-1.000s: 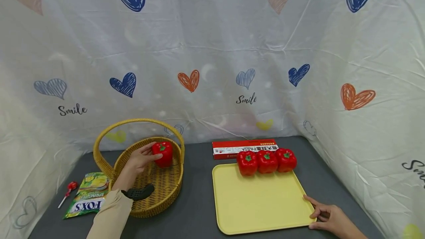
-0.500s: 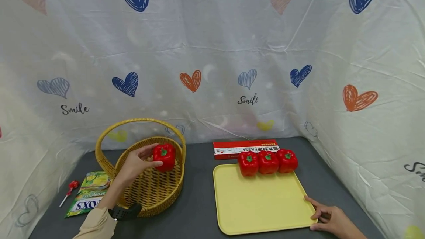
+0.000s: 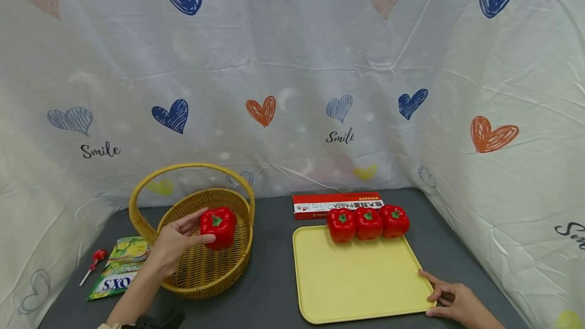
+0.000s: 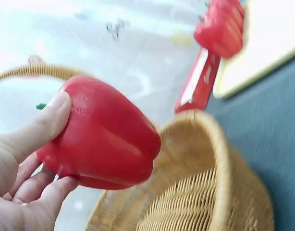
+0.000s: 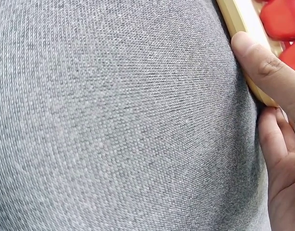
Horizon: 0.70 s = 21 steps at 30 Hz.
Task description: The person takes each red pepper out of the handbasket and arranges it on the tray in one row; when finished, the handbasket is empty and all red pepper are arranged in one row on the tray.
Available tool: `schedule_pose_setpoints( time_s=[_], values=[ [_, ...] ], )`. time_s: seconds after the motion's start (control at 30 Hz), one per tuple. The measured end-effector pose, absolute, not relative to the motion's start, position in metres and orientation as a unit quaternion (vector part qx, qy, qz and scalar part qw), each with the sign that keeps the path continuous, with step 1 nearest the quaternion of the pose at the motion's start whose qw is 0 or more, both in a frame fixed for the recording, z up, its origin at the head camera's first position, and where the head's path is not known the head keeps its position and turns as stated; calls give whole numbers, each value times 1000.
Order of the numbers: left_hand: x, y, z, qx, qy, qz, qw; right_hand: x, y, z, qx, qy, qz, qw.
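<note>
A red bell pepper (image 3: 218,228) with a green stem is held between the thumb and fingers of my left hand (image 3: 172,247). In the head view, hand and pepper are over the yellow wicker basket (image 3: 183,288). The left wrist view shows the pepper (image 4: 106,137) up close, raised above the basket's rim (image 4: 223,163). At the near right corner of the pale yellow tray (image 3: 361,278), my right hand (image 3: 457,301) grips the edge. The right wrist view has its thumb on the tray's rim (image 5: 234,17) and other fingers below. Three red bell peppers (image 3: 368,223) stand in a row along the tray's far edge.
Behind the tray lies a red and white pasta box (image 3: 315,207). Left of the basket are a green candy bag (image 3: 121,265) and a red lollipop (image 3: 98,256). The basket's tall handle (image 3: 192,165) arches over it. A heart-print cloth (image 3: 292,85) hangs behind the dark table.
My left hand has drawn the pepper back toward me and slightly left, up from the basket's far side. My right hand has stayed at the tray's corner.
</note>
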State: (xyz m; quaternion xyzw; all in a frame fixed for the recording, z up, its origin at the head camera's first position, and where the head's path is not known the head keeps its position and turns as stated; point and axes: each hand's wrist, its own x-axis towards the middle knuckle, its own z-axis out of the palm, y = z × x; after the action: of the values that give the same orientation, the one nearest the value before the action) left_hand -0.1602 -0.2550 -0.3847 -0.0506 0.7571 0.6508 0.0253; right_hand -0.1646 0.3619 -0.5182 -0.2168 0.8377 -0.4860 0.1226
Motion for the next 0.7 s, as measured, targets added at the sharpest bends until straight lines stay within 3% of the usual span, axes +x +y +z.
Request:
schedule_pose_setpoints(
  time_s=[0.37,0.7],
  values=[
    [-155,-192,-377,-21,712,701,24,-164,360,-517,-197,875,-431,100],
    [-195,-125,-414,57,681,727,63,-165,362,-520,-213,841,-483,114]
  ],
)
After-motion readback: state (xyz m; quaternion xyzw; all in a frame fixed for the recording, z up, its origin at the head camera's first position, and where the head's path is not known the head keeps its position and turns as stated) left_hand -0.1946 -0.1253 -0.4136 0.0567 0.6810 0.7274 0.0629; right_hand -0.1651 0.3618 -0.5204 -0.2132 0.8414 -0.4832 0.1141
